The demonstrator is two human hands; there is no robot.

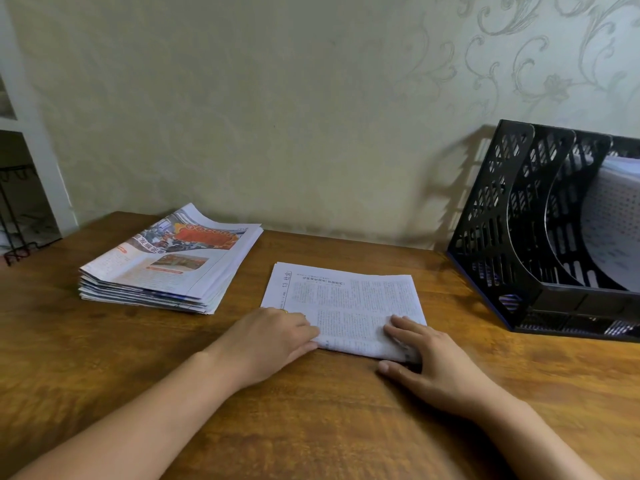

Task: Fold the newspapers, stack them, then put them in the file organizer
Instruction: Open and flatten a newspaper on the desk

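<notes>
A folded newspaper (349, 299) lies flat in the middle of the wooden table (311, 410), text side up. My left hand (270, 341) rests flat on its near left corner. My right hand (426, 362) presses on its near right corner, fingers on the paper and thumb on the table. A stack of several newspapers (166, 268) with a colour photo on top lies to the left. The black mesh file organizer (512, 223) stands at the right against the wall, with white papers (613, 216) in a far slot.
A patterned wall runs behind the table. At far left a white door frame (41, 161) and a black wire rack (14, 216) stand beyond the table's left edge.
</notes>
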